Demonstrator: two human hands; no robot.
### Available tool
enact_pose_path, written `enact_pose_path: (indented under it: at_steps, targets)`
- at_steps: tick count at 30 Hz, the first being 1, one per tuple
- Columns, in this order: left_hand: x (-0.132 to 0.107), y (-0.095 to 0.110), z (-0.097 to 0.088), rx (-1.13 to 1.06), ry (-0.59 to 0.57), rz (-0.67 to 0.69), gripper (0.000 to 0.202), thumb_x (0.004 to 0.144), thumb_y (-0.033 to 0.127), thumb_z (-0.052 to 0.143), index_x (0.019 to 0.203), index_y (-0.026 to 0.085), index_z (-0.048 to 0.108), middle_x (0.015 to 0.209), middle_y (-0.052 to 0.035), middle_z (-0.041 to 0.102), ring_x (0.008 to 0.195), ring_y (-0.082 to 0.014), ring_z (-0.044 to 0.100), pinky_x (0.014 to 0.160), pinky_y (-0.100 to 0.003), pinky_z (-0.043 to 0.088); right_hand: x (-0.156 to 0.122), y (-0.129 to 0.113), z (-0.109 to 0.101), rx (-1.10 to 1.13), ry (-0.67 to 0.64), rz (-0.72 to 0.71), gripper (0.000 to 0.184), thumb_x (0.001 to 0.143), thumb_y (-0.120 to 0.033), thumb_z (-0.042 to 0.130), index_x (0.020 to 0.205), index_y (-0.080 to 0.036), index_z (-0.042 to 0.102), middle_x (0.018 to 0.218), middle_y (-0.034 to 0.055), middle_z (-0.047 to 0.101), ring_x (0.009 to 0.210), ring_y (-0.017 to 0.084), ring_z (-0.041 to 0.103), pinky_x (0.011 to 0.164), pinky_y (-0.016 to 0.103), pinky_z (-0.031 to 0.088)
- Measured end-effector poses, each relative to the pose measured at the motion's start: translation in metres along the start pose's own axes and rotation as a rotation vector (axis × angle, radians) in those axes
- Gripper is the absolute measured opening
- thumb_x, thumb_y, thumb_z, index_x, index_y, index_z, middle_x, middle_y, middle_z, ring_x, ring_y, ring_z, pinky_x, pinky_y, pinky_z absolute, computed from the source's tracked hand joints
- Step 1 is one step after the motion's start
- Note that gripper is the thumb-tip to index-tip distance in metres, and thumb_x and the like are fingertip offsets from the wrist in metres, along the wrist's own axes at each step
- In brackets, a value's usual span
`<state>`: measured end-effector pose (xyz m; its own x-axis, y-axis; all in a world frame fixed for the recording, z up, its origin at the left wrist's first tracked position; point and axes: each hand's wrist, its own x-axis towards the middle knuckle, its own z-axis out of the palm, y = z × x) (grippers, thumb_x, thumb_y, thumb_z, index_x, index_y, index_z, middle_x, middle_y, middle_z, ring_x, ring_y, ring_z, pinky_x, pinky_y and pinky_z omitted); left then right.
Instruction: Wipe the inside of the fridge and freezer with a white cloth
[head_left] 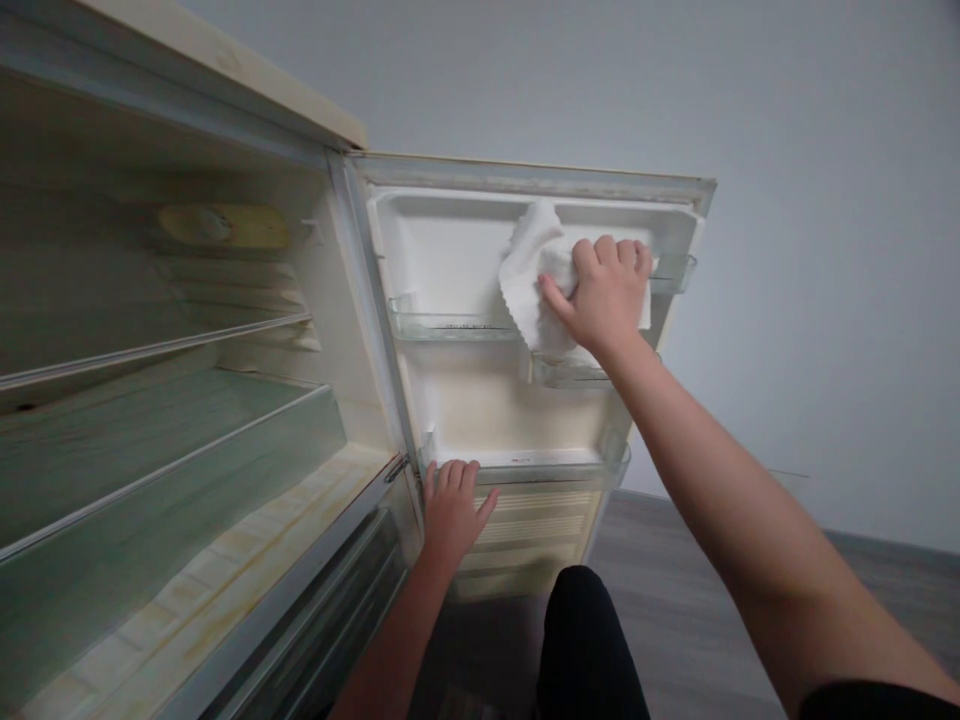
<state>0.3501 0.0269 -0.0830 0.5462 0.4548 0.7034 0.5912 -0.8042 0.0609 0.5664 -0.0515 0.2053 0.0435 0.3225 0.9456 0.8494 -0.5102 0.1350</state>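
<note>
My right hand (606, 295) grips a white cloth (534, 262) with a scalloped edge, at the upper door shelf of an open fridge. The cloth hangs over part of the clear upper shelf (450, 325) and hides some of the door's inner panel (442, 245). Lower down, my left hand (454, 510) rests with spread fingers at the left end of the bottom clear door shelf (540, 470). A short clear shelf (570, 375) shows just below the cloth, partly covered by my right forearm.
The fridge compartment (367, 400) stands open on the left, with a glass shelf (165, 350) and a greenish clear drawer (187, 500). Yellowish stains mark its floor (225, 600). A pale wall (825, 250) rises behind the door. My knee (589, 640) is below, above the grey wooden floor (675, 560).
</note>
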Motion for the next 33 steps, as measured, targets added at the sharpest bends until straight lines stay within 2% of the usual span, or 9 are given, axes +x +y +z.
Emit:
enact_pose_path:
  at_steps: [2,4,7,11,15,20,26,28,33]
  targets:
    - [0.008,0.002,-0.003,0.021,-0.005,-0.022,0.038,0.096,0.053,0.059,0.111,0.018,0.066,0.104,-0.0107,0.070,0.107,-0.0317,0.061,0.112,-0.055,0.034,0.000,-0.002,-0.004,-0.025,-0.029,-0.001,0.050,0.104,-0.058,0.035,0.112,-0.016,0.062,0.115,0.0166,0.060,0.115,0.036,0.048,0.107,0.057,0.029]
    - [0.018,0.004,-0.005,0.013,-0.027,-0.056,0.038,0.098,0.055,0.055,0.100,0.020,0.068,0.097,-0.0096,0.069,0.100,-0.0307,0.062,0.099,-0.050,0.043,0.001,-0.003,-0.006,-0.028,-0.040,-0.002,0.050,0.106,-0.056,0.031,0.112,-0.016,0.062,0.115,0.0161,0.060,0.114,0.035,0.049,0.104,0.054,0.030]
    - [0.028,0.006,-0.006,-0.050,-0.073,-0.035,0.036,0.101,0.053,0.052,0.103,0.020,0.067,0.099,-0.0084,0.069,0.098,-0.0283,0.062,0.086,-0.042,0.045,0.003,-0.004,-0.006,-0.022,-0.046,0.015,0.050,0.109,-0.050,0.023,0.113,-0.018,0.062,0.113,0.0147,0.061,0.112,0.033,0.051,0.101,0.051,0.032]
    - [0.024,0.006,-0.002,-0.019,-0.118,0.080,0.033,0.097,0.052,0.060,0.100,0.020,0.066,0.096,-0.0079,0.068,0.096,-0.0286,0.060,0.092,-0.044,0.042,0.005,-0.005,-0.002,-0.021,-0.037,0.046,0.052,0.111,-0.042,0.016,0.115,-0.018,0.062,0.112,0.0137,0.061,0.111,0.031,0.052,0.101,0.050,0.031]
    - [0.017,0.003,0.001,-0.001,-0.105,0.086,0.025,0.097,0.046,0.062,0.092,0.021,0.062,0.092,-0.0063,0.065,0.092,-0.0274,0.058,0.090,-0.043,0.041,0.005,-0.007,0.000,-0.021,-0.008,0.036,0.052,0.111,-0.041,0.017,0.112,-0.018,0.063,0.110,0.0134,0.062,0.108,0.031,0.053,0.100,0.050,0.031]
    - [0.017,-0.002,0.005,-0.014,-0.072,0.067,0.025,0.095,0.045,0.063,0.086,0.022,0.057,0.086,-0.0043,0.062,0.088,-0.0259,0.055,0.090,-0.043,0.041,0.001,-0.008,-0.003,-0.009,0.038,-0.001,0.044,0.110,-0.042,0.027,0.108,-0.019,0.064,0.108,0.0109,0.064,0.108,0.030,0.053,0.102,0.048,0.032]
    - [0.016,-0.010,0.006,-0.044,-0.066,0.074,0.024,0.094,0.043,0.064,0.085,0.023,0.055,0.084,-0.0029,0.060,0.086,-0.0243,0.053,0.089,-0.042,0.040,-0.003,-0.012,0.003,0.016,0.168,-0.055,0.029,0.108,-0.034,0.038,0.112,-0.022,0.064,0.110,0.0063,0.066,0.108,0.027,0.052,0.104,0.044,0.031]
    - [0.017,-0.011,0.006,-0.046,-0.074,0.078,0.025,0.095,0.044,0.063,0.085,0.023,0.055,0.084,-0.0026,0.060,0.085,-0.0241,0.053,0.088,-0.041,0.040,-0.001,-0.013,0.003,0.021,0.151,-0.044,0.030,0.108,-0.036,0.036,0.108,-0.021,0.063,0.107,0.0075,0.065,0.106,0.028,0.052,0.102,0.046,0.031]
    - [0.017,-0.005,0.006,-0.047,-0.068,0.064,0.025,0.095,0.044,0.063,0.086,0.023,0.056,0.085,-0.0030,0.060,0.087,-0.0251,0.054,0.088,-0.042,0.040,0.003,-0.007,-0.008,0.042,-0.009,-0.067,0.035,0.103,-0.049,0.043,0.105,-0.020,0.061,0.103,0.0113,0.062,0.102,0.032,0.050,0.096,0.050,0.032]
